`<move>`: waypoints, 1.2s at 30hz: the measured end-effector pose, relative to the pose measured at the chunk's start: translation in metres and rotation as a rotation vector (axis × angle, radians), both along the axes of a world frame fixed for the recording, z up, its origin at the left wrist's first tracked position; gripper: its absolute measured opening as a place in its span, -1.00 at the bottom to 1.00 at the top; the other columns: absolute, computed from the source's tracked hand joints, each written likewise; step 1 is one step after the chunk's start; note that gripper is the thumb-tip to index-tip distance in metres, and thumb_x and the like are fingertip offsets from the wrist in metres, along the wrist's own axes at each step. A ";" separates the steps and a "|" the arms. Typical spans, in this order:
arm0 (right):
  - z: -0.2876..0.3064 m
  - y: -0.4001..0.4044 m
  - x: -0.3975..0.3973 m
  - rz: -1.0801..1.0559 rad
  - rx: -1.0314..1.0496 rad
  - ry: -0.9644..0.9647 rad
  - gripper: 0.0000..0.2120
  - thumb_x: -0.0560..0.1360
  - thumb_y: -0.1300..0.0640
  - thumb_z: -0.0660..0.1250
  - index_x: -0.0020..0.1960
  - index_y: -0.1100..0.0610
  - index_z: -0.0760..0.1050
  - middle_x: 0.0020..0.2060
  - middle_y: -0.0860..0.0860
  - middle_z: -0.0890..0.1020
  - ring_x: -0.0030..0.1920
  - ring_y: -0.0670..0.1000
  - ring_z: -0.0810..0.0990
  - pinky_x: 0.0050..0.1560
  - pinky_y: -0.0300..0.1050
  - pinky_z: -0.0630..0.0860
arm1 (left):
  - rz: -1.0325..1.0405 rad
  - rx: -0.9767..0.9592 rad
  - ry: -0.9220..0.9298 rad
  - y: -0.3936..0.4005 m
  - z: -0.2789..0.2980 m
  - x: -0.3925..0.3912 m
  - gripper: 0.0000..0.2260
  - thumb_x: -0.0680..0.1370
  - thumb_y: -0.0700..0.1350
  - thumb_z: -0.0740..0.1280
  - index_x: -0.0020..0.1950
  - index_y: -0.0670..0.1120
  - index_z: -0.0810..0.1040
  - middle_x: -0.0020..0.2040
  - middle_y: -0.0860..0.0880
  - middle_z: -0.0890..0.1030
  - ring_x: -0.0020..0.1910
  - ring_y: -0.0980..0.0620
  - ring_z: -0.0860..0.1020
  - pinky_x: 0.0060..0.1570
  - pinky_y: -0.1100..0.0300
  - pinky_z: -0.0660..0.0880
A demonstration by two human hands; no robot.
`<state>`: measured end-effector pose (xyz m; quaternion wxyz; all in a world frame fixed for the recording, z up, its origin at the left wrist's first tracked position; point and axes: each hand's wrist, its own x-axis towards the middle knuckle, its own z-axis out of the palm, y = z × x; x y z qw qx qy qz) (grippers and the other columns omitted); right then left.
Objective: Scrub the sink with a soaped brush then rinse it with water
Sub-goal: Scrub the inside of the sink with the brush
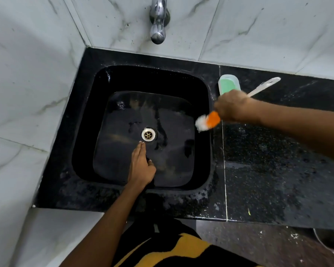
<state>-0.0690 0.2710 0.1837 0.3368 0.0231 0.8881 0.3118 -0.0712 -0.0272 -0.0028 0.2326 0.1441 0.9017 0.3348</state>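
Observation:
A black square sink (85, 132) is set into a black stone counter, with a pale metal drain (148, 134) in its wet floor. My right hand (232, 106) grips a brush (206, 122) with an orange head, white bristles and a long white handle; the bristles hang over the sink's right rim. My left hand (141, 166) reaches into the basin, fingers together and straight, fingertips just below the drain, holding nothing. A chrome tap (158, 24) juts from the wall above the sink; no water runs from it.
A clear tub of green soap (228, 83) stands on the counter (278, 170) right of the sink, just behind my right hand. White marble-look tiles cover the back wall and left wall. A dark round container (330, 239) sits on the floor at lower right.

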 end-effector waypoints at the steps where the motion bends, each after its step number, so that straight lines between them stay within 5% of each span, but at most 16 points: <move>1: -0.003 -0.006 0.004 0.054 -0.007 -0.076 -0.80 0.54 0.18 0.23 0.11 0.11 0.57 0.04 0.05 0.64 0.04 0.10 0.64 -0.18 -0.05 0.51 | 0.001 0.004 -0.002 0.000 0.000 0.000 -0.35 0.56 -0.26 0.25 0.62 -0.18 0.09 0.63 -0.06 0.11 0.60 -0.01 0.04 0.52 0.21 -0.01; 6: 0.017 0.003 -0.006 0.001 0.038 0.047 -0.76 0.56 0.17 0.20 0.16 0.08 0.57 0.07 0.04 0.63 0.07 0.11 0.63 -0.21 -0.06 0.46 | -0.015 0.005 -0.006 0.001 -0.001 -0.001 -0.35 0.55 -0.27 0.26 0.61 -0.20 0.10 0.62 -0.09 0.12 0.60 -0.02 0.06 0.53 0.21 0.01; 10: -0.002 -0.036 0.023 0.171 -0.020 -0.294 -0.77 0.53 0.16 0.29 0.18 0.08 0.54 0.08 0.01 0.62 0.08 0.08 0.63 -0.11 -0.07 0.54 | -0.010 0.006 -0.010 0.000 -0.001 0.000 -0.35 0.56 -0.26 0.26 0.62 -0.19 0.09 0.63 -0.08 0.10 0.60 -0.02 0.04 0.49 0.26 -0.05; 14: 0.007 -0.028 0.015 0.085 -0.028 -0.124 -0.77 0.56 0.14 0.25 0.20 0.06 0.53 0.10 0.01 0.61 0.09 0.08 0.62 -0.13 -0.06 0.51 | -0.023 -0.004 -0.015 0.001 0.000 0.000 -0.35 0.56 -0.27 0.26 0.61 -0.20 0.09 0.62 -0.10 0.11 0.60 -0.03 0.05 0.48 0.28 -0.05; 19: -0.011 -0.074 0.053 0.286 -0.108 -0.440 -0.78 0.57 0.11 0.26 0.20 0.06 0.52 0.13 0.00 0.60 0.11 0.09 0.61 -0.06 -0.07 0.54 | -0.032 -0.008 -0.010 0.000 -0.001 0.000 -0.36 0.55 -0.27 0.27 0.60 -0.22 0.12 0.61 -0.13 0.14 0.59 -0.05 0.08 0.45 0.32 -0.06; 23: 0.012 -0.058 0.041 0.146 -0.040 -0.267 -0.76 0.59 0.11 0.23 0.24 0.05 0.50 0.16 -0.02 0.59 0.15 0.07 0.60 -0.16 -0.08 0.46 | -0.044 -0.028 -0.009 0.002 0.001 0.001 -0.36 0.55 -0.28 0.26 0.60 -0.22 0.11 0.61 -0.13 0.14 0.59 -0.05 0.07 0.48 0.29 -0.05; 28: -0.009 -0.126 0.077 0.329 -0.284 -0.397 -0.76 0.60 0.12 0.19 0.17 0.09 0.58 0.13 0.03 0.63 0.11 0.11 0.62 -0.10 -0.10 0.48 | -0.078 -0.058 -0.058 0.001 0.006 0.000 -0.43 0.51 -0.30 0.26 0.54 -0.27 0.28 0.54 -0.20 0.31 0.54 -0.13 0.25 0.51 0.17 0.13; 32: -0.020 -0.159 0.065 0.414 -0.446 -0.230 -0.78 0.58 0.13 0.17 0.08 0.06 0.58 0.04 0.03 0.65 0.03 0.11 0.63 -0.20 -0.11 0.46 | -0.039 -0.082 -0.120 -0.017 0.015 -0.006 -0.59 0.43 -0.25 0.27 0.28 -0.22 0.58 0.24 -0.19 0.62 0.25 -0.18 0.55 0.27 0.09 0.47; 36: -0.023 -0.178 0.041 0.388 -0.629 -0.125 -0.83 0.53 0.16 0.16 -0.13 0.05 0.51 -0.14 0.00 0.62 -0.15 0.11 0.61 -0.20 -0.07 0.53 | -0.002 -0.096 -0.124 -0.044 0.024 -0.007 -0.63 0.44 -0.30 0.28 0.23 -0.19 0.63 0.17 -0.18 0.67 0.19 -0.16 0.59 0.19 0.15 0.50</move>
